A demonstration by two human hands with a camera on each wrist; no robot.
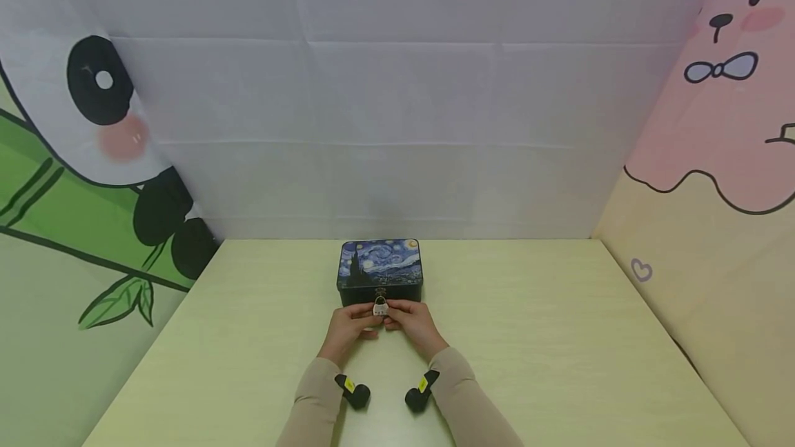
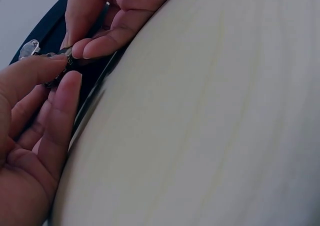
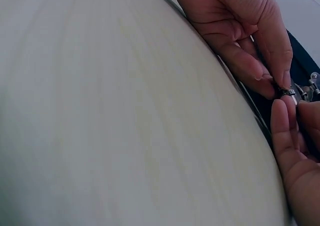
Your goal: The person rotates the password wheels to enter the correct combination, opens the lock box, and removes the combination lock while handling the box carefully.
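Note:
A small silver combination padlock (image 1: 381, 308) hangs at the metal clasp (image 1: 380, 292) on the front of a dark tin box (image 1: 379, 264) with a starry night-sky painting on its lid. From the left side, my left hand (image 1: 348, 331) pinches the padlock with its fingertips. Opposite it, my right hand (image 1: 419, 326) holds the padlock's other side between thumb and fingers. Number dials (image 2: 65, 72) show between the fingertips in the left wrist view. Fingers hide much of the lock body in both wrist views. The lid is down.
The box stands near the back edge of a pale wood-look table (image 1: 534, 343), before a white cloth backdrop (image 1: 397, 123). Cartoon-printed side panels flank the table, a green one (image 1: 93, 226) and a pink one (image 1: 714, 136). Black devices (image 1: 357, 395) are strapped at both wrists.

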